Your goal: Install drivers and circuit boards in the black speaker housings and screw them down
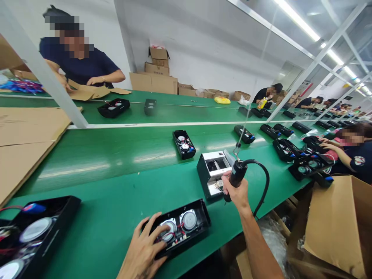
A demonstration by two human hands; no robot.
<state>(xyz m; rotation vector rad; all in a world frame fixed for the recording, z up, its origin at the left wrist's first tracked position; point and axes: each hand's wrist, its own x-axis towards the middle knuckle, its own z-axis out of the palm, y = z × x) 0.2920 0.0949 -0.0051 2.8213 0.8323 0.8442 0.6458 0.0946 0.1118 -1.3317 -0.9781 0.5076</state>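
Observation:
In front of me on the green bench lies an open black speaker housing (203,228) with two round speakers and red wires inside. My left hand (148,242) grips its left end, fingers reaching over one speaker and thumb at the near side. A black electric screwdriver (238,173), hung from a line and with a thick curved cable, is held upright in my right hand (238,193). Its tip is by the front of a screw feeder (213,164), a black and white box standing behind the housing. My right fingers hide part of that feeder's front.
Another open speaker housing (55,228) lies at the near left, and one (184,144) sits on the belt (116,151). Cardboard sheets (29,131) cover the left edge. A carton (334,224) stands at right. Co-workers sit across (81,62) and at right (354,155).

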